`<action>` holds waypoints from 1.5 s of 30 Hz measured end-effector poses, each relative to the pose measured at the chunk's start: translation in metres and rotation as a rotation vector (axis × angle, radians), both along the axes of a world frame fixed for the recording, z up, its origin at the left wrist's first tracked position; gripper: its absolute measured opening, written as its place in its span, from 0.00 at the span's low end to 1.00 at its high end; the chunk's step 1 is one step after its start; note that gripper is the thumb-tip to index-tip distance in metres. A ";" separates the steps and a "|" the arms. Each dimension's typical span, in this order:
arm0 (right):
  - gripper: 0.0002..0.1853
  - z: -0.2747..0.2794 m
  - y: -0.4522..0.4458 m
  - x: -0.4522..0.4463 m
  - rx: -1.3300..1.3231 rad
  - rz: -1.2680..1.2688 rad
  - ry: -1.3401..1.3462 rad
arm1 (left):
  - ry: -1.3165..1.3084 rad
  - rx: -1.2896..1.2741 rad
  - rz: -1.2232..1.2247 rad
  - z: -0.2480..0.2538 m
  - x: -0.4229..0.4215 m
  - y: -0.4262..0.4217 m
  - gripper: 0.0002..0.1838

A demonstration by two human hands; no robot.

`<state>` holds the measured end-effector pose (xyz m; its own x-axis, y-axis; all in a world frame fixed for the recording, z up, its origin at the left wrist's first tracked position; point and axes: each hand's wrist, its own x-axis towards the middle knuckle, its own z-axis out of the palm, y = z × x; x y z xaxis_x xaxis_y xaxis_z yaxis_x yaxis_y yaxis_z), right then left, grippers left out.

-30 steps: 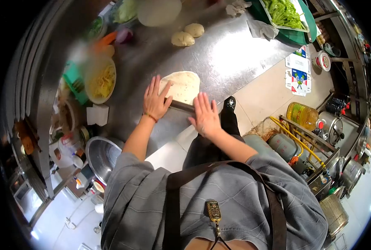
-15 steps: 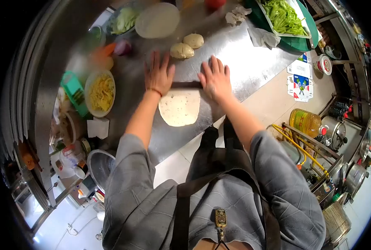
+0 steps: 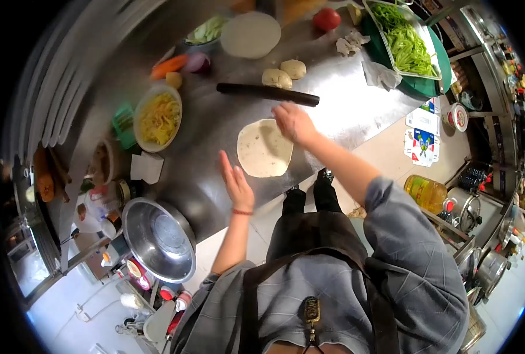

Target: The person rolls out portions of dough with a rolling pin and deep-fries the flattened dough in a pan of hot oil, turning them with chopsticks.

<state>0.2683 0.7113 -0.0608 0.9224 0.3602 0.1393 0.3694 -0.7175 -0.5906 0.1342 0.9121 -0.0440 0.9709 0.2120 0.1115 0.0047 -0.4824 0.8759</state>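
"Where is your pale, round, flat dough [image 3: 255, 154]?"

"Between your open left hand [image 3: 237, 187] and your nearer, curled right hand [image 3: 296, 124]; what this grip holds, I cannot tell. Beyond the dough, the dark cylindrical rod [image 3: 256, 91] lies crosswise."

Head-worn view, looking steeply down, wide

No text can be read on the carton [image 3: 423, 143], tub [image 3: 454, 117] or jug [image 3: 425, 193].

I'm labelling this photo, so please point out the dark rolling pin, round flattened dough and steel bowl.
Dark cylindrical rolling pin [image 3: 268, 94]: head view, mid-shaft.
Round flattened pale dough [image 3: 261, 154]: head view, centre.
Round shiny steel bowl [image 3: 186, 227]: head view, inner wall.
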 end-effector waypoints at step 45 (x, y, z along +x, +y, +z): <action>0.31 0.232 -0.735 -0.103 0.727 -0.692 -0.468 | 0.540 -1.178 -1.270 0.204 0.106 -0.838 0.29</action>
<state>0.1654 -0.0240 0.1709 0.6938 -0.5225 0.4957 0.3193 -0.3938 -0.8620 0.2406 0.0741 0.1605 0.4617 -0.8789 0.1198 0.5369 0.3844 0.7510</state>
